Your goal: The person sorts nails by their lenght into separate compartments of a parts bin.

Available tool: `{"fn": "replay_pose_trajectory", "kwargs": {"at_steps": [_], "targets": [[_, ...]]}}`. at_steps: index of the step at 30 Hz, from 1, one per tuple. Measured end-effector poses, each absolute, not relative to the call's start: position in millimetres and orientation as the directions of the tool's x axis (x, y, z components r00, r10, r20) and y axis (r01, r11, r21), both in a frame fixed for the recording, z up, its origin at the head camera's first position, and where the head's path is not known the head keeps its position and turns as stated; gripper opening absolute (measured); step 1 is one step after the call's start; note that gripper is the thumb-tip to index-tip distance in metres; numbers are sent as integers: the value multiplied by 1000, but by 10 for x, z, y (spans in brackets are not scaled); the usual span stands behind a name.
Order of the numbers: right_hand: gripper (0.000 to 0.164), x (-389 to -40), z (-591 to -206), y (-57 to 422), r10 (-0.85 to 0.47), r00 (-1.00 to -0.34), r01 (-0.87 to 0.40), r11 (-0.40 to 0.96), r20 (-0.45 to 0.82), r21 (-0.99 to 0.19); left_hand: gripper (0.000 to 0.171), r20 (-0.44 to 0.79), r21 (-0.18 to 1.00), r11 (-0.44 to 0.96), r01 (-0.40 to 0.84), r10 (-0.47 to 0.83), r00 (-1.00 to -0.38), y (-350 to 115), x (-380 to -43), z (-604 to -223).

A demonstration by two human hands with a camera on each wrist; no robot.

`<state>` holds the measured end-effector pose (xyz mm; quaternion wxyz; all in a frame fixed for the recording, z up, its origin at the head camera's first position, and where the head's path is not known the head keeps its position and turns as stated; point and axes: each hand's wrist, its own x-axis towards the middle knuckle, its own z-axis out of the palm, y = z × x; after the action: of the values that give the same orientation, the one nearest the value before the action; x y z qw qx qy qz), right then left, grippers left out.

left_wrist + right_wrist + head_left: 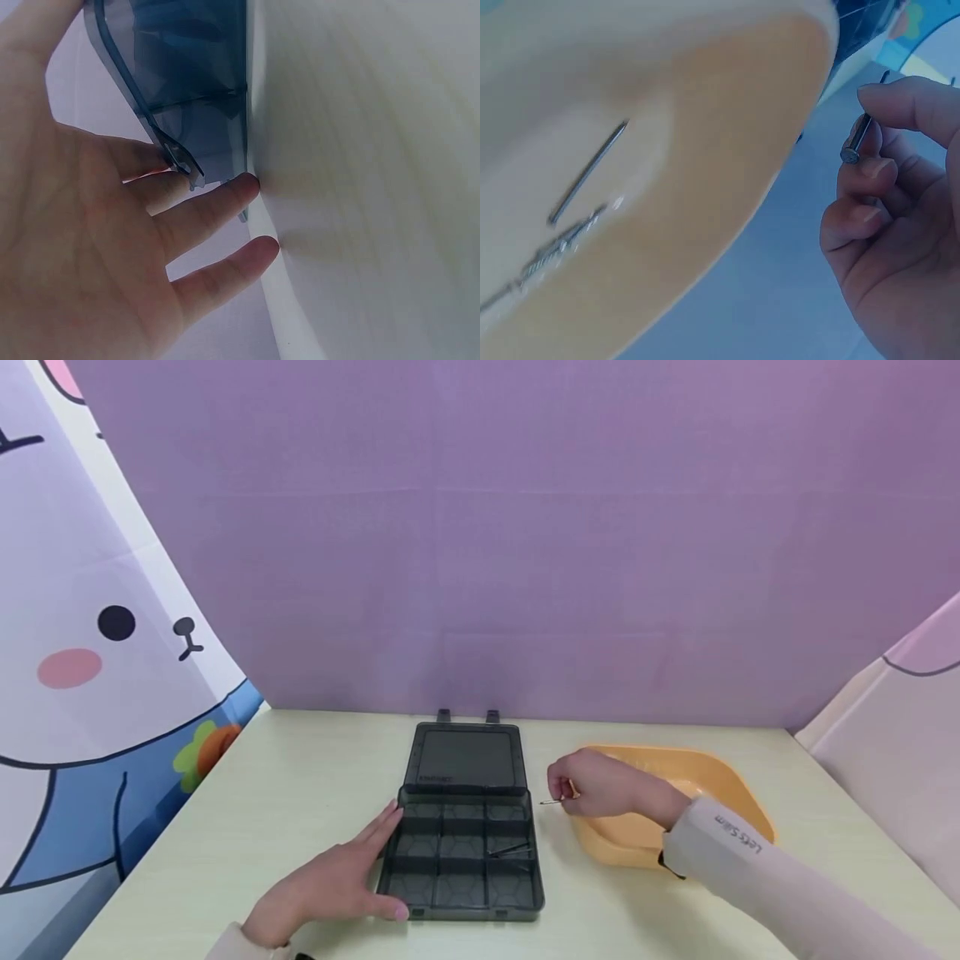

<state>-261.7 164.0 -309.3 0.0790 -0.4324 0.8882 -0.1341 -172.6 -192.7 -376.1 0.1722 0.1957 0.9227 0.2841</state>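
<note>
Right of centre, the right hand (pixel 600 783) pinches a nail (pixel 860 137) in curled fingers, between yellow basin (pixel 615 853) and box (pixel 465 913); lower centre, the left hand (pixel 330 885), fingers straight, touches the box. Carrying stage, I'd judge; next calls for lowering it beside those dark slivers (pixel 510 850), perhaps nails.
</note>
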Motion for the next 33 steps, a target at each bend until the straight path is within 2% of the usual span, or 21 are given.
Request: {"fn": "replay_pose_trajectory", "kwargs": {"at_steps": [19,33], "targets": [[9,-2418,-3279,1172,-788,-604,-702,596,-118,-390,113,-200,608,748,266,468,-860,-1938,-1720,-3758],[10,-2461,-3281,1113,-809,-573,-727,575,-131,-375,112,-205,603,754,261,463,-862,-1931,-1698,-3757]]}}
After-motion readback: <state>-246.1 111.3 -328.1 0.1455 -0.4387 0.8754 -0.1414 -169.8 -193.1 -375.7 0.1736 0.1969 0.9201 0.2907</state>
